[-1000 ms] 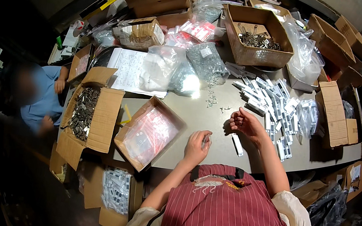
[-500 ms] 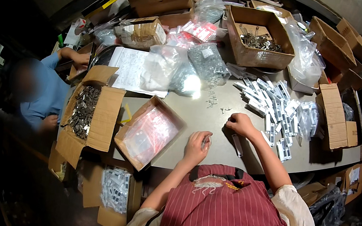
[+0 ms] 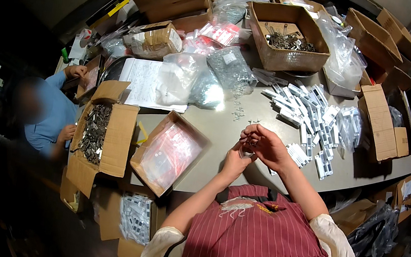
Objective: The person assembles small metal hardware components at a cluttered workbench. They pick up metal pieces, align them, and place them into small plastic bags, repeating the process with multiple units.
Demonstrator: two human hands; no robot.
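Observation:
My left hand (image 3: 235, 163) is closed round a small clear plastic piece (image 3: 246, 154), possibly a little bag. Just above it, my right hand (image 3: 270, 148) is bent over with its fingertips pinched together; whatever they hold is too small to make out. The two hands meet over the near part of the table. Beyond the fingers lie small loose screws (image 3: 239, 113), strung out toward a clear bag of metal parts (image 3: 231, 68). To the right, many white-and-grey rectangular plastic pieces (image 3: 295, 107) are heaped. One more pale strip lies mostly hidden beneath my right wrist.
An open carton of red-and-clear bags (image 3: 205, 138) stands left of my hands. Farther left is a carton of metal parts (image 3: 119, 139), with a co-worker in blue (image 3: 51, 115) beside it. A box of metal clips (image 3: 259, 35) sits at the back. Papers (image 3: 137, 83) lie behind.
My right hand has moved from the loose screws toward my left hand. The left hand has risen slightly rightward with the clear piece, and the two now meet. The co-worker's hands have shifted.

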